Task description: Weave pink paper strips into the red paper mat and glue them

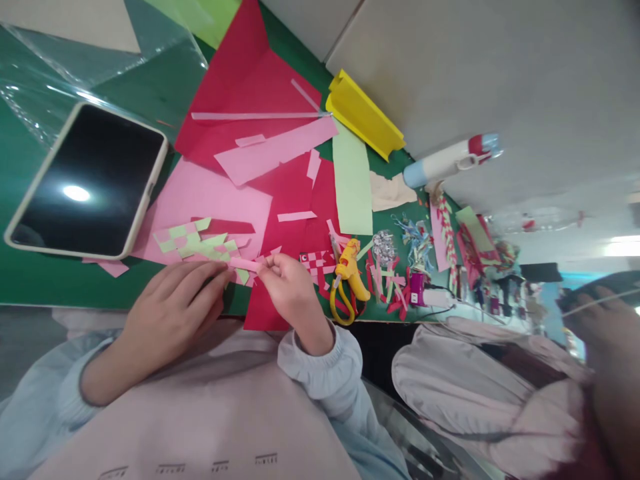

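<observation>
Pink paper strip [244, 265] just below-left of frame ctr, by woven green/pink piece [193, 244]. Your R hand [290, 283]: fingers pinched on R end. Your L hand [175, 303]: fingers curled at L end, grip hidden, can't tell. Prob. v. light, bendy, creases easily; pinch ends flat.

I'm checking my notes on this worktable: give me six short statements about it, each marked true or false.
1. The right hand pinches a pink strip near the left hand. True.
2. A glue gun lies to the right of the right hand. True.
3. The left hand holds the glue gun. False: neither hand holds it.
4. The glue gun is blue. False: it is yellow.
5. A device lies left of the glue gun. True.
6. The device's screen faces down. False: it faces up.
</observation>
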The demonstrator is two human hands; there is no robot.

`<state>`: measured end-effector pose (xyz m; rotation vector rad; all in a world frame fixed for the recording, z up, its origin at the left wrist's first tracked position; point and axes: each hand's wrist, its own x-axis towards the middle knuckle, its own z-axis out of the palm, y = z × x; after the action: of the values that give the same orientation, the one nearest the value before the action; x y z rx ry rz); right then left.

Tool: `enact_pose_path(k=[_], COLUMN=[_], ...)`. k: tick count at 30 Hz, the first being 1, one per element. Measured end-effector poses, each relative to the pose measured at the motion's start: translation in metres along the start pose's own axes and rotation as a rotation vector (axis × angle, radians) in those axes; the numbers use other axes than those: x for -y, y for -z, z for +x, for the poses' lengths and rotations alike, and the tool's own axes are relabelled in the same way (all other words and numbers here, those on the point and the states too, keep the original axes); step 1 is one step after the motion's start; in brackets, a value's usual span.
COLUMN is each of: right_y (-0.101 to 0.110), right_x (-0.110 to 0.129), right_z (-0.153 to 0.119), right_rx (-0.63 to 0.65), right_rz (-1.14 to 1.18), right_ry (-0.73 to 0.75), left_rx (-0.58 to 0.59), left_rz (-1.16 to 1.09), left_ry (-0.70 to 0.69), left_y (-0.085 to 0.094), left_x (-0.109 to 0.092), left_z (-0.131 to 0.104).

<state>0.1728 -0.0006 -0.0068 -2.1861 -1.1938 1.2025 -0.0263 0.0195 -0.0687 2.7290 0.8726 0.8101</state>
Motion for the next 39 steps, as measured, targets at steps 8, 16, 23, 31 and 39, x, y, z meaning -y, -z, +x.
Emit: enact_pose_path(k=[8,16,23,31,39], right_y=[-0.002,-0.006,-0.006,-0.007,-0.009], right_x=[0.003,0.000,0.003,0.002,0.001], right_z=[0.000,0.002,0.002,0.003,0.006], right_rx=[0.007,-0.008,-0.012,-0.067,-0.069], right_rz=[-0.018,-0.036,-0.054,-0.089,-0.146], right_ry=[-0.011,-0.027,-0.041,0.017,-0.014], left_rx=[0.037,0.013,-0.005,0.005,0.038], left_rz=[0.045,0.117,0.129,0.155,0.150], left_ry=[0.010,-0.033,-0.037,-0.043,-0.005], left_y=[0.000,-0.001,0.000,0.000,-0.001], left_x=[-0.002,-0.002,-0.004,-0.005,-0.005], left_z=[0.002,0.005,0.009,0.009,0.009])
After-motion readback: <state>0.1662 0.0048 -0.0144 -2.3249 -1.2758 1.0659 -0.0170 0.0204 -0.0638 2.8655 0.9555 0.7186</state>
